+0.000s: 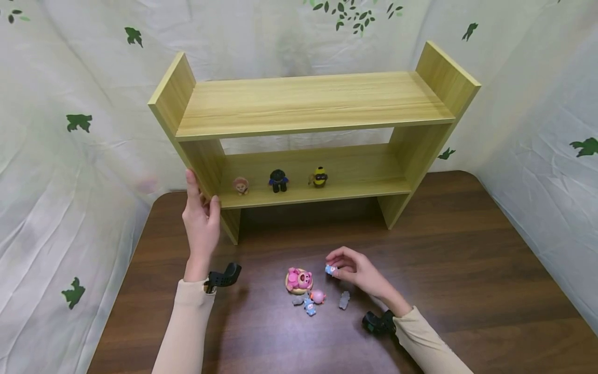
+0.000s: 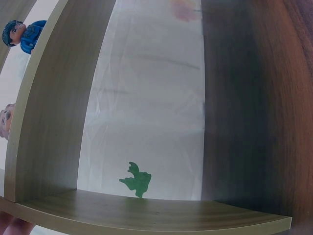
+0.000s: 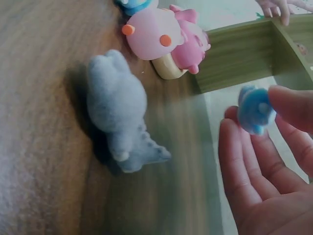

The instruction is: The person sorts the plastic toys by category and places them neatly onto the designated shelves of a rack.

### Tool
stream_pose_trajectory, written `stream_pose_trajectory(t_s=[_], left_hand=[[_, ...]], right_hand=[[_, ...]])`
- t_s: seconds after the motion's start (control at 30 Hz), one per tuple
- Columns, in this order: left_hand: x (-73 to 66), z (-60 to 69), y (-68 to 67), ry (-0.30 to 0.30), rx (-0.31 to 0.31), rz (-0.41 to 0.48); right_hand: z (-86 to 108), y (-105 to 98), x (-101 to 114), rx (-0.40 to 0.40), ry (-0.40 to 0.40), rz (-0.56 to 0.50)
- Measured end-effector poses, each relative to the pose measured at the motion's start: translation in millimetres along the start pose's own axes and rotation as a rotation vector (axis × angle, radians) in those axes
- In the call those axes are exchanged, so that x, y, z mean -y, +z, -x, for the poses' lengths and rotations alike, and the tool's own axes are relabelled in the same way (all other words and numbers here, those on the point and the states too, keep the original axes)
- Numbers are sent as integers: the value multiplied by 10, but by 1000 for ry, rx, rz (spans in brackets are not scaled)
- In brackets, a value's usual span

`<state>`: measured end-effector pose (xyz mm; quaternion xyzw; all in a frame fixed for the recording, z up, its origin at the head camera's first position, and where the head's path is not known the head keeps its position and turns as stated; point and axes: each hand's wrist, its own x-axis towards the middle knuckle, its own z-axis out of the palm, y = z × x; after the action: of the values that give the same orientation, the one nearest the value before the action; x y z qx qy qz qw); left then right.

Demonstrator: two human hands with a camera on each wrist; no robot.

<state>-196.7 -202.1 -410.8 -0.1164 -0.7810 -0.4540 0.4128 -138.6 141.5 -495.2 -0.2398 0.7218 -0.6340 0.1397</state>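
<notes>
My right hand (image 1: pixel 357 271) pinches a small blue figure (image 1: pixel 331 269) between thumb and fingers, just above the table; the right wrist view shows the blue figure (image 3: pixel 256 109) at the fingertips (image 3: pixel 275 93). My left hand (image 1: pixel 202 221) grips the left side panel of the wooden shelf (image 1: pixel 299 104) near its middle board, thumb at the front edge. Below the right hand lies a grey figure (image 1: pixel 344 300). To its left are a pink bear figure (image 1: pixel 299 280), a pink round figure (image 1: pixel 317 296), another blue figure (image 1: pixel 310 307) and a small grey one (image 1: pixel 298 301).
On the middle board stand a brownish-pink figure (image 1: pixel 241 186), a dark figure with blue (image 1: pixel 278 181) and a yellow and black figure (image 1: pixel 320 177). The shelf stands at the back of the brown table (image 1: pixel 467 270), in front of a leaf-patterned cloth (image 1: pixel 261 31).
</notes>
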Motion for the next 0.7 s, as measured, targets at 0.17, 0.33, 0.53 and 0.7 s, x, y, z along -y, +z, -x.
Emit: stream_pose_trajectory(t_s=[0.17,0.33,0.53,0.7], left_hand=[[-7,3,-2,-2,1,-7],[-3,5,0,-1,0,-8],[7,4,-1,-3,3,3],[1,7,-2,-10,5,11]], right_hand=[[-17,-40,26,-23,7,-22],[-32,-64,81,-46,3,-14],[-40,-101,141,-76,-25,20],[-48,-137,175,-109,-29,18]])
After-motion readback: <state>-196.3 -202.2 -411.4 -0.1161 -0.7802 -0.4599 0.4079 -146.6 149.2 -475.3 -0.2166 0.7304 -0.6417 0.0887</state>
